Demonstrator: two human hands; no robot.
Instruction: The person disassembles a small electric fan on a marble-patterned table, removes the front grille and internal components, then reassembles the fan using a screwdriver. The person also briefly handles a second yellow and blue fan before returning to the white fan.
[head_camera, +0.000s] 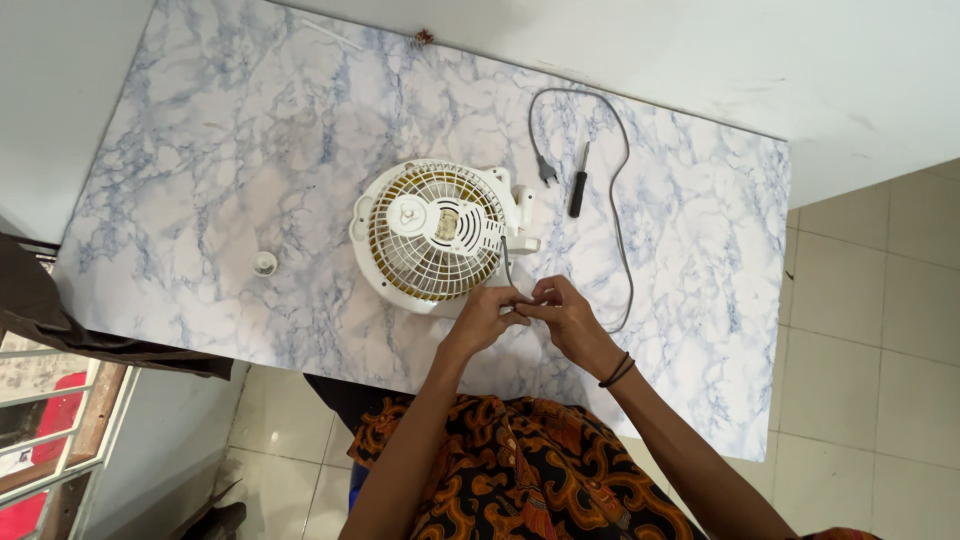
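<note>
Your left hand (487, 315) and right hand (562, 312) meet fingertip to fingertip at the near edge of the blue-veined white marble-pattern tabletop (200, 180), just below the round white plastic fan with its yellowish inner grille (432, 233). Both hands are curled nearly closed, pinching the thin grey power cord (622, 215) between them where it runs down from the fan's side. Your right wrist carries dark bands (617, 371). The cord loops away right and back, ending in a dark plug (546, 171) beyond the fan. A black-handled screwdriver (579, 182) lies just beside the plug, apart from your hands. A small white round cap (264, 263) sits well left of the fan.
</note>
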